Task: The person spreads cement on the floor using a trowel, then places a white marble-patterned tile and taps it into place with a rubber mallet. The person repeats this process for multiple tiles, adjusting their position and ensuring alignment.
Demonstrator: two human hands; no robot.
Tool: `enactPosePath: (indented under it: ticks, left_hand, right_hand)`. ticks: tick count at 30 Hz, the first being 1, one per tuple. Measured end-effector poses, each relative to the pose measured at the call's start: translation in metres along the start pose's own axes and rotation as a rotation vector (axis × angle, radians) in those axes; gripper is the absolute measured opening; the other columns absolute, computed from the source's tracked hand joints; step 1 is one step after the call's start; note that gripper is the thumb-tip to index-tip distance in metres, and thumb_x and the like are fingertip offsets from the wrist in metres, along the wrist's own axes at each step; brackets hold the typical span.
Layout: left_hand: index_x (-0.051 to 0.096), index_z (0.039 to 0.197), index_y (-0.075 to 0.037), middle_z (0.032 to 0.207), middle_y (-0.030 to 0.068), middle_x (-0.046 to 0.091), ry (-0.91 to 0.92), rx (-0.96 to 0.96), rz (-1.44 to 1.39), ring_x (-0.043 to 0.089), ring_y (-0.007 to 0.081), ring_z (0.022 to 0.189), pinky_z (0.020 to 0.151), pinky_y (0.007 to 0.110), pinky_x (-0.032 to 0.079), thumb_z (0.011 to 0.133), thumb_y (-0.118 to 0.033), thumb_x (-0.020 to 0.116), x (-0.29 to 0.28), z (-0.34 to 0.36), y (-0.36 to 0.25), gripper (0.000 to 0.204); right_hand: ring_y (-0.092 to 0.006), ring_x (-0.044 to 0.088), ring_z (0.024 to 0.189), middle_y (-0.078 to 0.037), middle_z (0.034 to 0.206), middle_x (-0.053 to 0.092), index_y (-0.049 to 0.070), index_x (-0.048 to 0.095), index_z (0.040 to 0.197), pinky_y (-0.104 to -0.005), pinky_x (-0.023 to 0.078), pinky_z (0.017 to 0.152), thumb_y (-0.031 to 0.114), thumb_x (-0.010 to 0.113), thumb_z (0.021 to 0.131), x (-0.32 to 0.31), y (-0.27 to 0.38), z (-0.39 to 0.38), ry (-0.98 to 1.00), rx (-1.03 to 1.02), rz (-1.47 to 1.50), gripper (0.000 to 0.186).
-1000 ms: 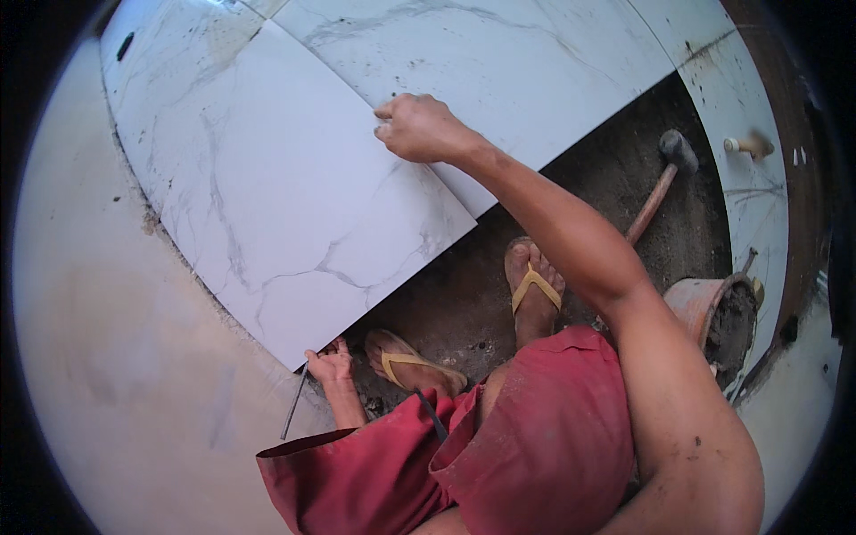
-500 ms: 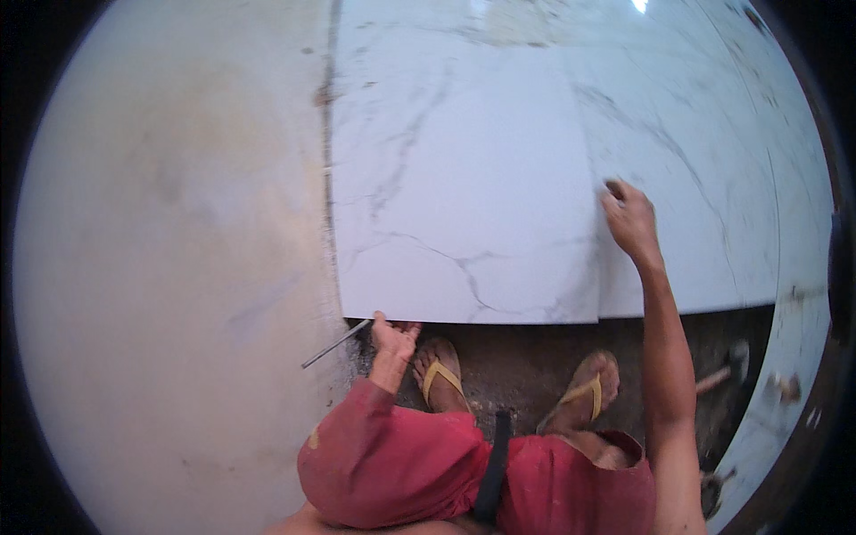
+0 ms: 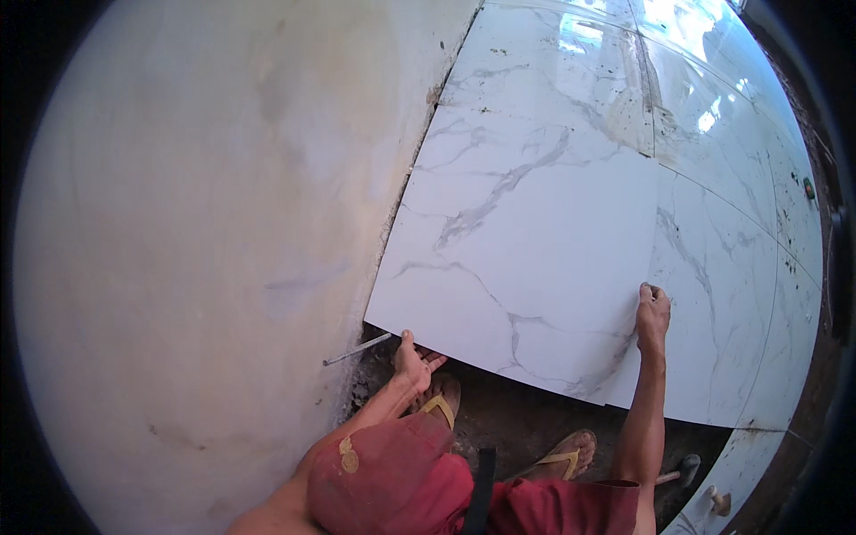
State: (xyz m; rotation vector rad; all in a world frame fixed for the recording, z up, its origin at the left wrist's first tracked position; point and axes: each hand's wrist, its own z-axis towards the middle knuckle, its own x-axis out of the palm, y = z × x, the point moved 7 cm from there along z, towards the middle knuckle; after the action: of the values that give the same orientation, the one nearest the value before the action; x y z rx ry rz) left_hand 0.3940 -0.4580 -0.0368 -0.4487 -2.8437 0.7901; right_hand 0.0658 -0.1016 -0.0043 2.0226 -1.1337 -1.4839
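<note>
A large white floor tile (image 3: 535, 241) with grey marble veins lies against the wall, its right part overlapping the neighbouring tile (image 3: 695, 303). My left hand (image 3: 415, 366) is palm up at its near edge, thumb against the edge and fingers reaching beneath. Beside that thumb a thin metal rod (image 3: 357, 350) sticks out from under the tile's near left corner. My right hand (image 3: 654, 319) is closed at the tile's right edge, fingers curled in. Whether it grips the edge or something small cannot be made out.
A pale stained wall (image 3: 205, 250) rises on the left. Laid glossy tiles (image 3: 713, 116) stretch to the back right. Bare dark ground (image 3: 495, 406) shows under my sandalled feet (image 3: 571, 450). A hammer (image 3: 685, 471) lies at the near right, close to a small pale knob-like thing (image 3: 720, 501).
The view has swung, so the tile now sits slanted and farther right. My right hand has come nearer along the tile's right side. My left hand stays at the near edge.
</note>
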Motion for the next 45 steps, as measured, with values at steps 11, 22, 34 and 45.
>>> enactPosePath:
  ticks: [11,22,34,45]
  left_hand:
    - [0.044,0.124,-0.005,0.111,0.0151,0.053,0.038,0.012,0.012,0.056,0.0291,0.1,0.088,0.048,0.048,0.1,-0.05,0.029,0.007,-0.005,-0.009,0.053]
    - [0.05,0.12,-0.001,0.112,0.0137,0.059,0.451,0.181,0.027,0.062,0.0258,0.099,0.082,0.043,0.055,0.099,-0.029,0.041,0.024,-0.042,-0.026,0.036]
    - [0.058,0.107,0.006,0.095,0.012,0.064,0.868,0.527,0.445,0.064,0.0211,0.083,0.067,0.033,0.056,0.083,-0.006,0.06,0.153,-0.198,-0.153,0.027]
    - [0.063,0.086,-0.002,0.07,0.0036,0.059,0.679,0.24,0.471,0.056,0.0123,0.064,0.055,0.026,0.046,0.085,-0.013,0.062,0.164,-0.497,-0.21,0.011]
  right_hand:
    - [-0.0255,0.056,0.082,-0.016,0.089,0.064,-0.01,0.061,0.097,-0.039,0.044,0.08,0.044,0.046,0.096,0.012,0.013,0.001,-0.064,0.051,0.116,0.056]
    - [-0.013,0.047,0.061,-0.003,0.066,0.055,-0.003,0.063,0.076,-0.0313,0.038,0.056,0.048,0.047,0.096,-0.03,0.013,-0.025,-0.142,0.011,0.403,0.057]
    - [-0.01,0.034,0.056,0.001,0.057,0.04,0.003,0.042,0.059,-0.0329,0.03,0.05,0.044,0.049,0.097,-0.167,-0.013,-0.018,-0.38,-0.046,0.596,0.056]
    - [-0.0139,0.05,0.067,-0.004,0.074,0.059,-0.006,0.064,0.083,-0.0343,0.043,0.064,0.044,0.053,0.093,-0.44,0.09,-0.189,-0.218,0.268,0.051,0.052]
